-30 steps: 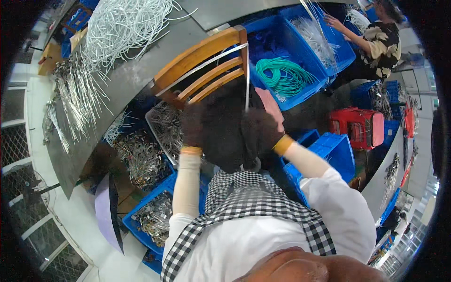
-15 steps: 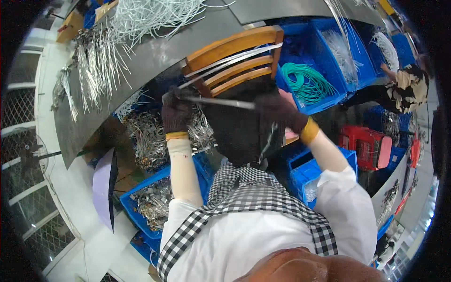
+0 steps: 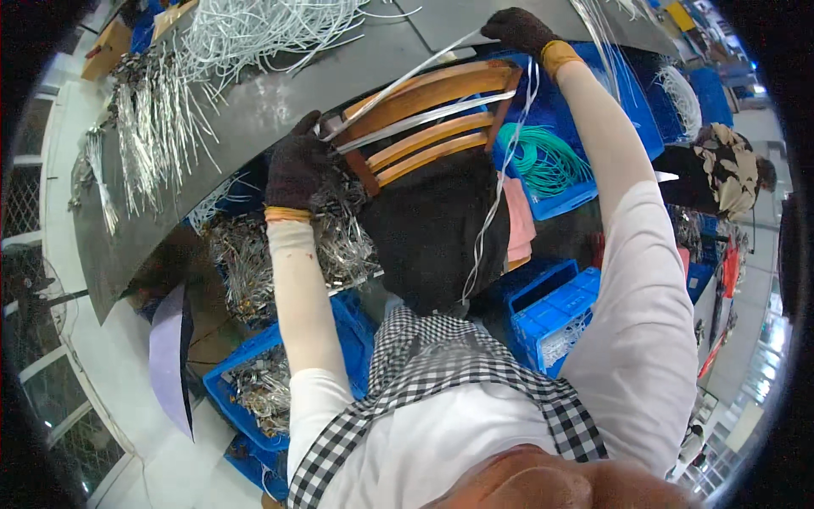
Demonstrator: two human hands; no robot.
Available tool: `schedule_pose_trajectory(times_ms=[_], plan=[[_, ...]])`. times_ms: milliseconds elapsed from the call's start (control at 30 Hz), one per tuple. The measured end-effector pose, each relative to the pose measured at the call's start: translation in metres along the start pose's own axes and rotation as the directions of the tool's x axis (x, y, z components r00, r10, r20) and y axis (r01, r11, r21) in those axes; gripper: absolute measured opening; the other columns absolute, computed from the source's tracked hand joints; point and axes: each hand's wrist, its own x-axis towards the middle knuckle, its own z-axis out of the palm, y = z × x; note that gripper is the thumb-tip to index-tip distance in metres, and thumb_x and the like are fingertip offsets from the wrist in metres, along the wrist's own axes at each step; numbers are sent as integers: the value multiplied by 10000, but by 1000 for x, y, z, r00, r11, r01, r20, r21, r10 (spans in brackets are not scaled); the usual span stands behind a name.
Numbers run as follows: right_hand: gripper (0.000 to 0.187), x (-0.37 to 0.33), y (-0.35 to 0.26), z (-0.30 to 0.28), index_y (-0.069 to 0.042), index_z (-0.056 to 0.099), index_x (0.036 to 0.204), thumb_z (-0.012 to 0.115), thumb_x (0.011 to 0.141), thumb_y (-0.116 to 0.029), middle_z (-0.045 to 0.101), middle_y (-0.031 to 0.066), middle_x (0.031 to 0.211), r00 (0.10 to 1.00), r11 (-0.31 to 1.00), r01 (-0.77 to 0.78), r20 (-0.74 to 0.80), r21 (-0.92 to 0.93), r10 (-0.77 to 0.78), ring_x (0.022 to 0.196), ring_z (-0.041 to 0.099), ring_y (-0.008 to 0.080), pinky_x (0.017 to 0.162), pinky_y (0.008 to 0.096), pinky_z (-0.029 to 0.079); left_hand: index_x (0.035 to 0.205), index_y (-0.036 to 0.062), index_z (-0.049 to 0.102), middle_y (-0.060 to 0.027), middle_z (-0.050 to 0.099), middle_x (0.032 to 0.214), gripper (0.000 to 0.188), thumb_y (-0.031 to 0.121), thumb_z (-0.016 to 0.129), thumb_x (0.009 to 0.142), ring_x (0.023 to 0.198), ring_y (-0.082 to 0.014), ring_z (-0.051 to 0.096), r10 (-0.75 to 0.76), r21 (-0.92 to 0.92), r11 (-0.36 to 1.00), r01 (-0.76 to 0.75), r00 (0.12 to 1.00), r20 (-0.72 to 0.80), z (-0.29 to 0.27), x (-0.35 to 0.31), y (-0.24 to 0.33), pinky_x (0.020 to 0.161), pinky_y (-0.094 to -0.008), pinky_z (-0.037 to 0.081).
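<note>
A white cord (image 3: 398, 83) is stretched slantwise over the back of a wooden chair (image 3: 458, 78). Its lower end is in my left hand (image 3: 295, 174), dark-gloved and closed beside the chair's left post. Farther off, at the upper right, my right hand (image 3: 519, 32), also gloved, closes round the other end. From below the right hand a twisted white strand (image 3: 494, 208) hangs down past the dark cloth (image 3: 432, 220) on the chair. More white cords (image 3: 415, 119) run across the chair's back slats. How my left fingers wrap the cord is partly hidden.
White cords (image 3: 254, 38) lie heaped on the grey table (image 3: 280, 102), beside hanging silvery ones (image 3: 153, 140). A blue crate (image 3: 560, 199) holds coiled green cord (image 3: 543, 157). Metal-ended cables fill a crate (image 3: 222, 382) at lower left. Another person (image 3: 725, 174) is at right.
My right hand has swung up and away, past the chair's top right, drawing the white cord out long. My left hand has shifted slightly left. The twisted strand now hangs in full view.
</note>
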Motion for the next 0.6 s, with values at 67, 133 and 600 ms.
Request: schedule_pose_trajectory(times_ms=[67,133,600], plan=[[268,-24,14,9,-104,672,1042,538,812,-132,668,134,1018,964,978,-164,188,-128,186,944,636,313,850,412,511,1196,-45,564,-139,619,1191,371,-20,508,829,969,-267,643,123,-92,988,-127,991,-45,-4,11,7,789,-333,506],[345,-49,18,15,-99,676,1028,481,896,-350,668,194,959,928,951,-303,209,-60,309,899,654,351,833,473,497,1193,-41,570,-165,622,1169,376,-20,515,822,990,-313,626,205,-67,976,-209,977,-57,-7,19,16,841,-359,489],[296,-228,-300,32,-72,649,1121,613,831,-113,663,49,954,574,293,-763,395,576,717,782,610,124,683,288,491,1108,21,589,-193,622,980,260,172,545,901,880,-343,603,-371,-419,903,95,662,-651,67,-34,88,824,-383,483]])
